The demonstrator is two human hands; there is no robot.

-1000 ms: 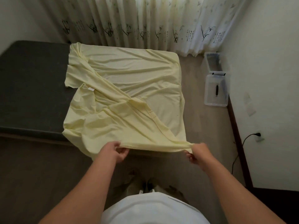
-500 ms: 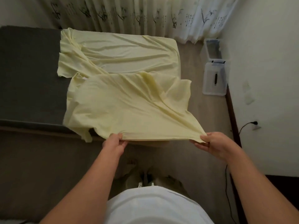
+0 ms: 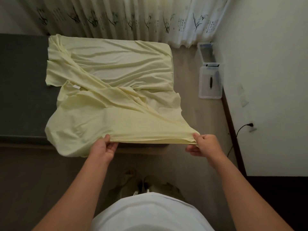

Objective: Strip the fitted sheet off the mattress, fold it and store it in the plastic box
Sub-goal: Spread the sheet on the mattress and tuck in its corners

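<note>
A pale yellow fitted sheet (image 3: 116, 77) lies rumpled over the right part of the dark grey mattress (image 3: 21, 80). Its near edge is lifted and stretched taut between my hands at the mattress's front edge. My left hand (image 3: 104, 148) pinches the edge on the left. My right hand (image 3: 204, 144) grips a bunched corner on the right. A diagonal fold runs from the far left of the sheet to my right hand. The clear plastic box (image 3: 210, 80) stands on the floor by the right wall, with a dark handle showing on it.
Patterned curtains (image 3: 133, 19) hang behind the bed. A second clear container (image 3: 205, 52) sits behind the box. A black cable (image 3: 240, 130) runs from a wall socket down the white right wall. My feet (image 3: 143, 185) stand on the wooden floor below the mattress edge.
The lifted, billowing sheet has come down and now lies flatter with a diagonal crease. My hands still hold the near edge, and my right hand has shifted slightly left.
</note>
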